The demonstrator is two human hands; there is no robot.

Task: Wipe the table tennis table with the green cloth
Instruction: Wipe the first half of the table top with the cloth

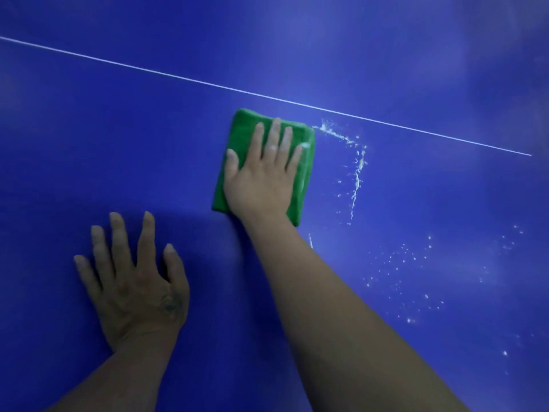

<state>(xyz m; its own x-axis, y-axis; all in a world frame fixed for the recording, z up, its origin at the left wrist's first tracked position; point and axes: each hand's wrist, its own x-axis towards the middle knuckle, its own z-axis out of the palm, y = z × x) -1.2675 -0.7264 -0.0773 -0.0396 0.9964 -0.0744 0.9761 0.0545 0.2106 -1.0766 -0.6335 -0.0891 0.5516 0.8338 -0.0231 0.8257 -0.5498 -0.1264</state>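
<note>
- Risk 1: white residue streak (358, 165) lies on the near side of the white line (267, 96), just beside the green cloth (236, 150). The cloth is pressed flat with no edge grip, so a push that way could smear the residue sideways instead of lifting it.
- Risk 2: the cloth is a folded pad, pressed, not pinched. On the wet patch the right hand (261, 179) could slip over it or the folds could open, giving skin on the blue worktop (118, 129) and streaks.
- Risk 3: faint speckles (401, 263) sit further to the near side of the line, beside the right forearm. A wide sweep could drag the forearm thru them before the cloth gets there. Easy to miss too.
- Risk 4: left hand (133, 281) is braced on the worktop, well to the near side of the line. It may leave a palm print. My guess only.
- Cloth pos: flat on the worktop, near side of the line, far corner close to it but not touching.
- Cloth vs fingers (276, 135): the cloth is under the right hand. Fingers are straight and spread, lying on top, tips short of its line-side edge, little finger at its right edge.
- Left fingers: straight, splayed, holding nothing, well apart from the cloth.
</note>
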